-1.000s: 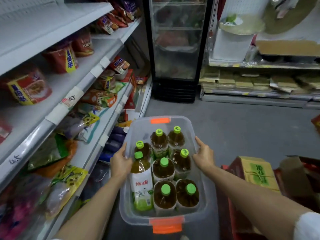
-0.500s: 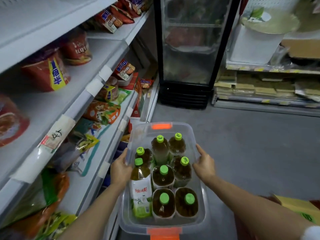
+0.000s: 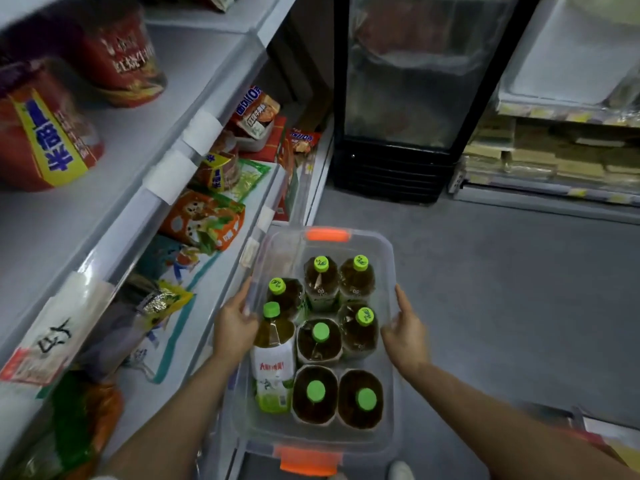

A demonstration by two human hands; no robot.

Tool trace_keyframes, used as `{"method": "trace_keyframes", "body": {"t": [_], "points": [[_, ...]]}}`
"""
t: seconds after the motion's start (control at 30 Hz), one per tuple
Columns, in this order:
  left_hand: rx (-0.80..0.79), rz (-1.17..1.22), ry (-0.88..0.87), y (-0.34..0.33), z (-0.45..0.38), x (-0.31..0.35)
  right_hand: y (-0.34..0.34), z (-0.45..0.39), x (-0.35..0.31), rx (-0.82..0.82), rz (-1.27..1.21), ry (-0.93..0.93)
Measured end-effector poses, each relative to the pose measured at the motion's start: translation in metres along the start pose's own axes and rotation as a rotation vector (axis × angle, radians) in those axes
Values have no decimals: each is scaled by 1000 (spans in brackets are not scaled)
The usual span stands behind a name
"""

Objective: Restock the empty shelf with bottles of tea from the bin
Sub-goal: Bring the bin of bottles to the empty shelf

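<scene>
Bottles of tea (image 3: 320,344): standing upright inside the clear bin, eight in all, in rough rows, green caps facing up.
Shelving (image 3: 194,140): running along the left side, white tiers holding red tubs and bright snack packs, paper price tags sticking to the front rails.
Fridge (image 3: 415,98): standing at the far end of the aisle, glass door in a black frame, contents blurring behind it.
Floor (image 3: 485,289): grey, spreading under and to the right of the bin.
Bin (image 3: 389,258): being held between both hands just beside the lower shelf edges, orange latch (image 3: 327,234) showing on the far rim and another on the near rim.
Tallest bottle (image 3: 273,358): leaning slightly at the bin's left side, white and green label facing the camera, touching the left wall.
Left hand (image 3: 235,327): gripping the left rim, fingers curling over the edge, thumb lying inside against the wall.
Right hand (image 3: 403,332): pressing on the right rim, fingers lying along the outer wall, thumb hooking over the edge.
Shoe tip (image 3: 400,471): peeking out pale below the near rim.
</scene>
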State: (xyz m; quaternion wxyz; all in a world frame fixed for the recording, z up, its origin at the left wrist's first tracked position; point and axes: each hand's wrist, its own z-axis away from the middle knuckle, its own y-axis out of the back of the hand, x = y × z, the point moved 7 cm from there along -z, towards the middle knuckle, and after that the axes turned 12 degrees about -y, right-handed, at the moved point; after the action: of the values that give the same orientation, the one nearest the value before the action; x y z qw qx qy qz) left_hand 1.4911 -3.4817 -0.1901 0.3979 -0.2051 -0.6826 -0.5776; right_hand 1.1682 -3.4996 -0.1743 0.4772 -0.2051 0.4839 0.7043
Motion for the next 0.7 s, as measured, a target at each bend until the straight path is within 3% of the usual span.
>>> {"method": "trace_keyframes", "body": {"t": [0.27, 0.43, 0.7], "points": [[-158, -195, -103, 7, -4, -4, 0, -9, 4, -43, 213, 27], [-282, -449, -144, 11, -7, 8, 3, -8, -3, -42, 515, 23], [-163, -582, -281, 56, -11, 68, 25, 9, -63, 165, 637, 302]]}}
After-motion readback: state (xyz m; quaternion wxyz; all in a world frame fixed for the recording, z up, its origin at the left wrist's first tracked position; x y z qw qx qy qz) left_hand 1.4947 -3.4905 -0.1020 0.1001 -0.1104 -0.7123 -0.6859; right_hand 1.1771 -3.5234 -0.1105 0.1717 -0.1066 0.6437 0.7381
